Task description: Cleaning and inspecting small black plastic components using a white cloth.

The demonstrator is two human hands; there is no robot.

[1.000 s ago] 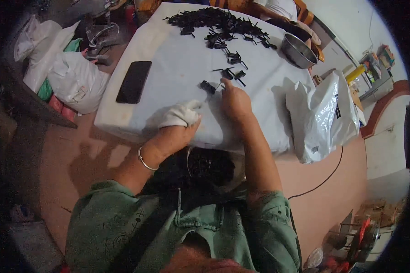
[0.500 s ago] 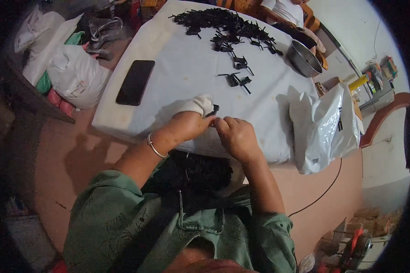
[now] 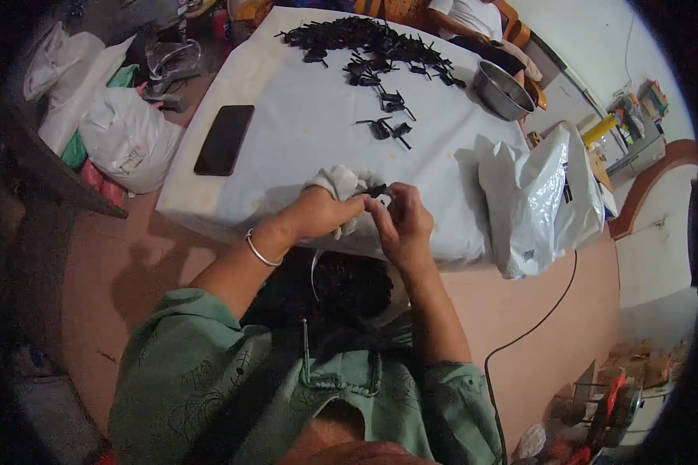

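Observation:
My left hand (image 3: 326,209), with white cloth over its fingers and its thumb bare, is closed on a small black plastic part (image 3: 376,191) above the near edge of the table. From the right, my right hand (image 3: 407,225) meets it, its thumb and index finger curled at the same part; the fingers cover much of it. Farther off on the white table cover (image 3: 302,132) lie a few loose black plastic parts (image 3: 388,130) with thin prongs. Behind them spreads a big heap of similar parts (image 3: 364,43).
A dark phone (image 3: 225,139) lies at the left. To the right are a metal bowl (image 3: 504,89) and a white plastic bag (image 3: 523,205). Below the near edge sits a container of black pieces (image 3: 349,291). Another person (image 3: 473,23) sits at the far right; white sacks (image 3: 128,139) stand left.
My right hand's fingers have lifted and opened out somewhat around the small black part. The left hand keeps its hold, with more of the white cloth showing. The whole view has shifted slightly.

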